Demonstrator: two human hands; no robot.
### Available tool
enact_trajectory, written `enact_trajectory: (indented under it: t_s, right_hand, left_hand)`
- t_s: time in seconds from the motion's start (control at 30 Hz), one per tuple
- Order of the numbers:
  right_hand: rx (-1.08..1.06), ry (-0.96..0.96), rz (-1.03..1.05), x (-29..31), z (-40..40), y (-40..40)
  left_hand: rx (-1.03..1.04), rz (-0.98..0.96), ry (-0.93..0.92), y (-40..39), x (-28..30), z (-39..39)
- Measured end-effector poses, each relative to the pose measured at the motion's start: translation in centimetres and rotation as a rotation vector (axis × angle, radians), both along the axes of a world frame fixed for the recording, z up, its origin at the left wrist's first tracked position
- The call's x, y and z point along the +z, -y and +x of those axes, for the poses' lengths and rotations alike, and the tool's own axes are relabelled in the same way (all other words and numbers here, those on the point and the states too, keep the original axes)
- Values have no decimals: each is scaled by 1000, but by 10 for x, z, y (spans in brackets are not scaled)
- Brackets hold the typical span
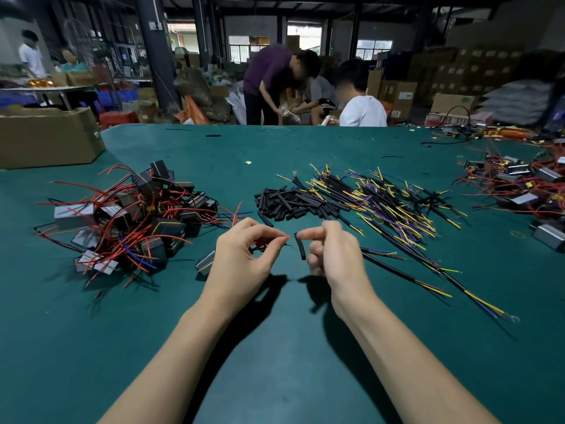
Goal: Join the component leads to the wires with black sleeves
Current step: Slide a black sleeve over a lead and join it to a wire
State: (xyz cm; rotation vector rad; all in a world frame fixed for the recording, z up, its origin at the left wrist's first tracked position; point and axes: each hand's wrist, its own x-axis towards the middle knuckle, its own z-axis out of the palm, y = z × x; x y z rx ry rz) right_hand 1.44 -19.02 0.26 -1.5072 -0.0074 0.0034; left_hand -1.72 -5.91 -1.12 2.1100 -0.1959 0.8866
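My left hand (244,250) pinches the tip of a red component lead (282,238) between thumb and forefinger. Below that hand a grey-and-black component (205,261) lies on the mat. My right hand (331,247) pinches a thin wire end, and a short black sleeve (300,245) hangs on it just left of the fingertips. The lead tip and the sleeve's top end sit a small gap apart. A sleeved cable (397,270) trails right from under my right hand.
A heap of components with red leads (131,215) lies left on the green table (275,347). Loose black sleeves (290,203) and several yellow-blue wires (397,209) lie ahead. More components (519,185) sit far right, a cardboard box (46,136) far left. People work behind the table.
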Motion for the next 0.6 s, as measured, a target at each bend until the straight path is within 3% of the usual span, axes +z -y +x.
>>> enact_trajectory:
  t_s: [0.1,0.23,0.33,0.6]
  right_hand:
    - [-37,59,-3,-1,2,6]
    - [32,16,354,0,4,13]
    - [75,9,476,1,5,12]
    - [139,16,483,1,3,9]
  left_hand:
    - [1,-30,7,0,1,0]
    - [-2,-45,20,-1,2,-1]
    - [-14,-54,19,0,2,-1]
    - [-16,-39,33,0,1,0]
